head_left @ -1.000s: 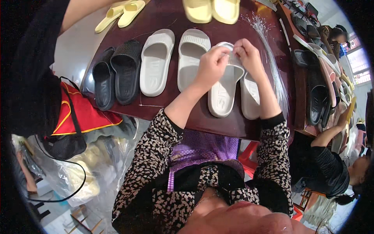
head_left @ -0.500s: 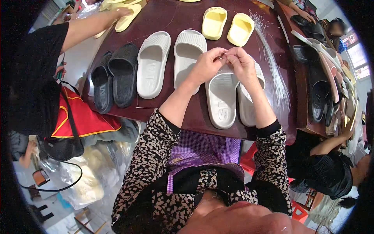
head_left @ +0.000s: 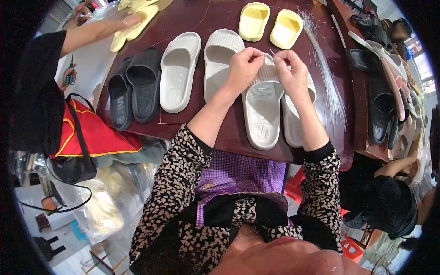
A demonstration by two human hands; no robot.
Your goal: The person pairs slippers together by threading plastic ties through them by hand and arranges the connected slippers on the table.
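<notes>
Both my hands are over the strap of a light grey slide sandal (head_left: pixel 262 114) on the dark red table, toe end away from me. My left hand (head_left: pixel 245 68) is closed in a pinch at the strap's left side. At the right side, my right hand (head_left: pixel 292 75) pinches too, a small gap from the left fingertips. Something thin and pale shows near the fingertips, too small to make out. Partly under my right forearm lies another grey slide (head_left: pixel 292 123). Two more grey slides, one (head_left: pixel 176 87) clear of my arms and one (head_left: pixel 224 39) partly behind my left hand, stand further left.
Two black slides (head_left: pixel 145 91) lie at the table's left. Beyond my hands is a yellow pair (head_left: pixel 253 20). A bundle of thin clear strands (head_left: pixel 327 87) lies on the right. Another person's hand (head_left: pixel 133 20) touches yellow slides at far left. A side table (head_left: pixel 362 105) holds more footwear.
My hands, fingertips together before, have drawn slightly apart above the strap. The other person's hand at far left has shifted a little left with a yellow slide.
</notes>
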